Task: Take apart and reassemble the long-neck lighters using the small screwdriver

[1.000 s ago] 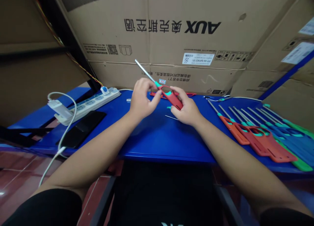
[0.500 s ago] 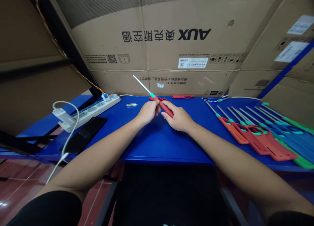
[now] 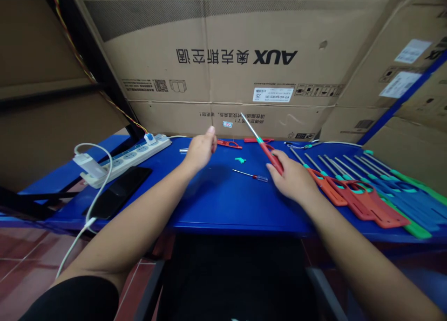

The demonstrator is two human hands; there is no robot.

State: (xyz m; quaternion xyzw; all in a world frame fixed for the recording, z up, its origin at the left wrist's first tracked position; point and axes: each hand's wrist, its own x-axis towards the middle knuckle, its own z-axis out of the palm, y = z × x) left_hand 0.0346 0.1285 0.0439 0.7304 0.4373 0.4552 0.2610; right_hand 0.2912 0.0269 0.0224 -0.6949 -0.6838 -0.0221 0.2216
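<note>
My right hand (image 3: 292,176) is closed around the red body of a long-nosed lighter (image 3: 266,150), whose metal tube points up and to the left. Over the left half of the table my left hand (image 3: 199,150) is raised with its thumb on top and fingers curled; anything inside it is hidden. Between the hands lie a screwdriver (image 3: 250,175) with a clear reddish handle and a small green trigger-like part (image 3: 240,160). A red casing piece (image 3: 228,144) lies just beyond my left hand, and another red piece (image 3: 257,140) rests near the cardboard. A silvery cylinder (image 3: 183,150) is partly covered by my left hand.
Several lighters in orange, red, blue and green (image 3: 370,190) lie in a row on the right of the blue table (image 3: 223,209). On the left are a white power strip (image 3: 129,158), a black phone (image 3: 118,190) and a white cable. Cardboard (image 3: 223,23) stands upright behind.
My hands have parted: the left moved left off the lighter, the right carried it right. The screwdriver and the green part are now uncovered on the table.
</note>
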